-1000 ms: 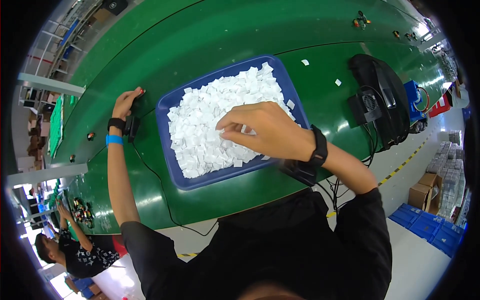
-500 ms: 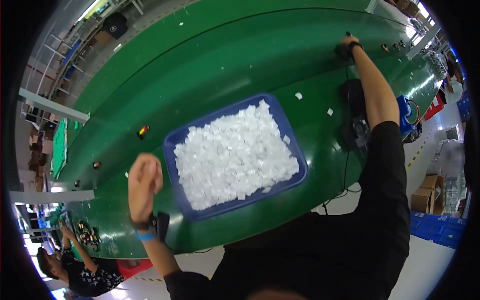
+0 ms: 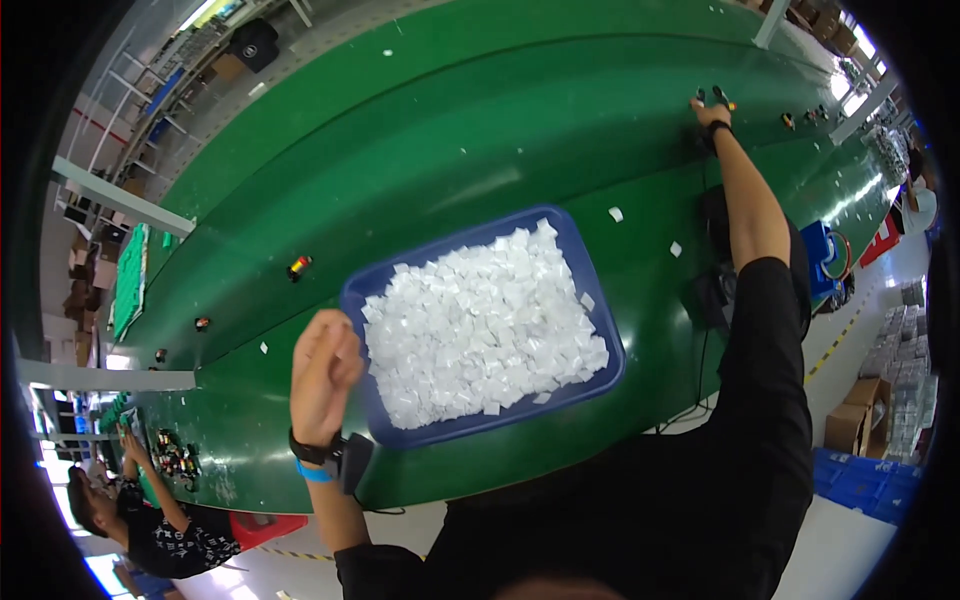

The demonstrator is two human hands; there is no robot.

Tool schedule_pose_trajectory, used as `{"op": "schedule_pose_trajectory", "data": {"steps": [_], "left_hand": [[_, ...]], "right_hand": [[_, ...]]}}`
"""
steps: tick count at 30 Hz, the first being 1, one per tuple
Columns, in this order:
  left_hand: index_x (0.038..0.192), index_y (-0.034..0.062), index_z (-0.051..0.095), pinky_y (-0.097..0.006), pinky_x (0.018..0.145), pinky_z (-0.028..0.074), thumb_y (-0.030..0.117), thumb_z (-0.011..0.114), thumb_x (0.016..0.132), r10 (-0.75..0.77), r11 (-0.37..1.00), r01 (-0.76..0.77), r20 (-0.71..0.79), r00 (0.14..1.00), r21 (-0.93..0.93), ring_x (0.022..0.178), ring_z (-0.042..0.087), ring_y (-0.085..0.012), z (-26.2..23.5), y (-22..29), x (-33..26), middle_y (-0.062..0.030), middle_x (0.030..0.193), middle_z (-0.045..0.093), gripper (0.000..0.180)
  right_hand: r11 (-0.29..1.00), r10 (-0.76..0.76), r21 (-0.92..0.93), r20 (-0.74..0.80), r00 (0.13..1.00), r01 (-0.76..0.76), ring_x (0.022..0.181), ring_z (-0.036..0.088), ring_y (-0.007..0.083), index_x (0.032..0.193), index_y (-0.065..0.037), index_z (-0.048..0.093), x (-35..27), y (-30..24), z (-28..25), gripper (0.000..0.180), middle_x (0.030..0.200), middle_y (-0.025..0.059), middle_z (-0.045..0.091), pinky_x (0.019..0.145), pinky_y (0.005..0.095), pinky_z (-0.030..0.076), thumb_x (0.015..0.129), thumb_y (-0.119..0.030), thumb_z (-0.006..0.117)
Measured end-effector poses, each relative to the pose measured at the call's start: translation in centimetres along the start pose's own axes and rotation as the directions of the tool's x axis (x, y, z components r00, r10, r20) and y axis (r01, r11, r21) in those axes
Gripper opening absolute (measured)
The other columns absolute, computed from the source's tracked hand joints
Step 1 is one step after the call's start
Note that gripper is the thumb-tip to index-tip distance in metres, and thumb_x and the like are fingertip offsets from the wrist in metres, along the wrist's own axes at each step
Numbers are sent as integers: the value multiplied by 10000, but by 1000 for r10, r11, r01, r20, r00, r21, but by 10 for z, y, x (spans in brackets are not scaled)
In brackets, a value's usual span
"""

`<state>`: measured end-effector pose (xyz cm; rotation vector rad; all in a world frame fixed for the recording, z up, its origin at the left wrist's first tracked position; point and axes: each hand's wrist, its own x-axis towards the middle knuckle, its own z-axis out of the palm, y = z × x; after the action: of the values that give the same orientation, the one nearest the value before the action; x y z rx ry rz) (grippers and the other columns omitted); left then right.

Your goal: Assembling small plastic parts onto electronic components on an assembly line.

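In front of me lies a blue tray (image 3: 515, 415) heaped with small white square pieces (image 3: 480, 325). My left hand (image 3: 325, 375) hovers at the tray's left rim, fingers curled in; whatever they may hold is hidden. A black band with a dark box and a blue band circle that wrist. Far to the right, my right hand (image 3: 712, 110) stretches out over the green conveyor belt (image 3: 400, 150), its fingers closed at a small dark item with an orange part (image 3: 722, 98). The item's exact kind is too small to make out.
Left of the tray, a small black, red and yellow part (image 3: 299, 267) lies on the belt, with others beyond it. Dark devices with cables (image 3: 715, 295) stand right of the tray, near a blue bin (image 3: 820, 250). A co-worker (image 3: 150, 510) sits at far left.
My left hand has moved right, up to the tray's rim, fingers still curled. At my right hand, a dark item with an orange part now shows. The whole view has shifted slightly.
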<state>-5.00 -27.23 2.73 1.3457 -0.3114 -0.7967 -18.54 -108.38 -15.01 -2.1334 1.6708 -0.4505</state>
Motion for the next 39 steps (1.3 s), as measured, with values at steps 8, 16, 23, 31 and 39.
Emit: {"op": "schedule_pose_trajectory", "data": {"steps": [8, 16, 23, 31, 39], "left_hand": [[947, 66, 517, -193, 436, 204, 178, 513, 1005, 4, 999, -2, -35, 999, 49, 517, 280, -26, -28, -12, -35, 44, 701, 371, 127], [945, 66, 510, -187, 431, 204, 182, 518, 1002, 20, 999, -12, -173, 985, 46, 516, 282, -26, -38, -7, -28, 41, 701, 372, 129], [943, 63, 503, -188, 431, 213, 189, 523, 1001, -7, 997, 13, -79, 997, 75, 518, 298, -26, -22, -6, -3, 38, 712, 389, 140], [1260, 27, 498, -221, 419, 404, 425, 428, 1033, -87, 996, 87, 114, 990, 4, 545, 500, -91, 47, 1, 31, -102, 862, 630, 463], [1227, -3, 455, -229, 411, 437, 210, 546, 1004, -132, 991, 121, 351, 927, 54, 573, 562, -126, 41, -12, -4, -175, 951, 672, 322]], "right_hand": [[976, 207, -20, -232, 950, -218, 1233, 540, 389, 1359, -30, 474, -29, 0, -1, 1048, 1359, 265, 521, 1007, 456, 457, 640, -753, 718], [973, 143, -139, -254, 957, -182, 1143, 604, 377, 1278, -121, 555, -67, -52, -32, 693, 1269, 188, 611, 941, 511, 483, 825, -645, 588], [890, -455, -89, -84, 887, 448, 899, 685, 341, 916, -115, 716, -115, -121, -53, 355, 899, 103, 729, 800, 448, 537, 907, -419, 534], [-307, -951, 17, -34, -306, 952, 684, 646, 185, 929, -84, 682, -448, -250, -102, 115, 848, 39, 659, 594, 289, 503, 820, -106, 652], [-267, -960, 287, -165, -227, 920, 666, 634, 184, 1063, -27, 693, -557, -209, -101, 365, 881, 62, 666, 502, 270, 489, 698, -15, 706]]}}
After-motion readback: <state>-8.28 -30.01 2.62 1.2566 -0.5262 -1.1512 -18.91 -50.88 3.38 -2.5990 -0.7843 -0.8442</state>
